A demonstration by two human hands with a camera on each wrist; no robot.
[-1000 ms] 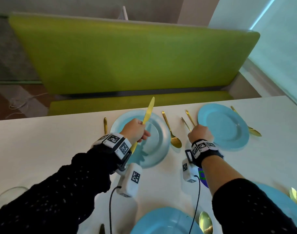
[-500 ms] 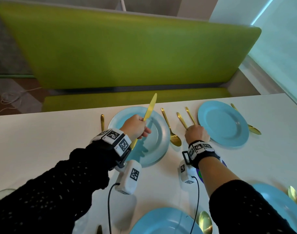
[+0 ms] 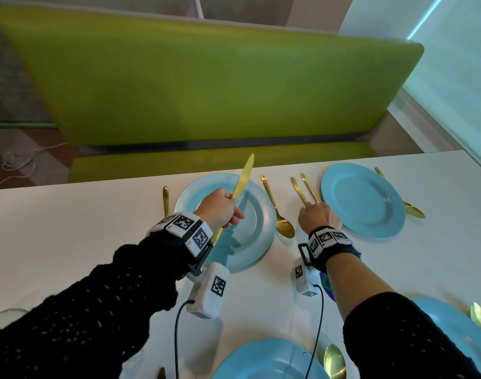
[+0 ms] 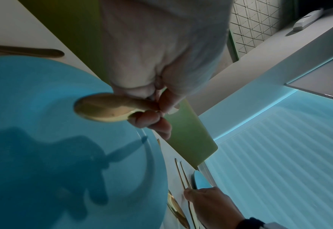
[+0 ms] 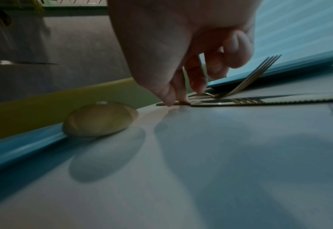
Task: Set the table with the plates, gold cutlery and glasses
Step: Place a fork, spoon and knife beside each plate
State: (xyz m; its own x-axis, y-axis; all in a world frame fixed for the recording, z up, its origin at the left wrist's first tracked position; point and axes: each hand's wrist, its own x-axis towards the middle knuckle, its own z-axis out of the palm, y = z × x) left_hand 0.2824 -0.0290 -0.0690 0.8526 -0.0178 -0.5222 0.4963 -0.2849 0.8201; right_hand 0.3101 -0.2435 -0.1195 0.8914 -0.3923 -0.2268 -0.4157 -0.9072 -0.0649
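Over the left plate (image 3: pixel 250 231), I see my left hand (image 3: pixel 219 207) curled round the handle of a gold knife (image 3: pixel 243 177); the blade slants up and away past the plate's far rim, clear of the table (image 3: pixel 69 228). From the left wrist view the rounded end of the handle (image 4: pixel 102 109) sticks out below the closed fingers (image 4: pixel 151 119), above the plate's blue surface. Right of this plate a spoon (image 3: pixel 279 214) lies on the table, bowl toward me, just beside the rim. A further gold piece (image 3: pixel 165 196) lies left of the plate; its type I cannot tell.

Between the two far plates, my right hand (image 3: pixel 316 214) rests low on the table, fingers bent down onto a knife and fork. In the right wrist view the thumb and forefinger (image 5: pixel 197 83) press on these two pieces where they cross: the fork (image 5: pixel 255 72) tilts up, tines resting against the right plate's rim (image 5: pixel 279 68), while the serrated knife (image 5: pixel 259 102) lies flat. Whether the fingers pinch or only press I cannot tell. Their handles (image 3: pixel 302 187) point away from me. The right plate (image 3: pixel 362 201) has another spoon (image 3: pixel 409 209) at its far side.

Nearest me, two more plates (image 3: pixel 261 362) (image 3: pixel 458 332) sit at the table edge, each with a spoon (image 3: pixel 333 362) (image 3: pixel 477 315) beside it.
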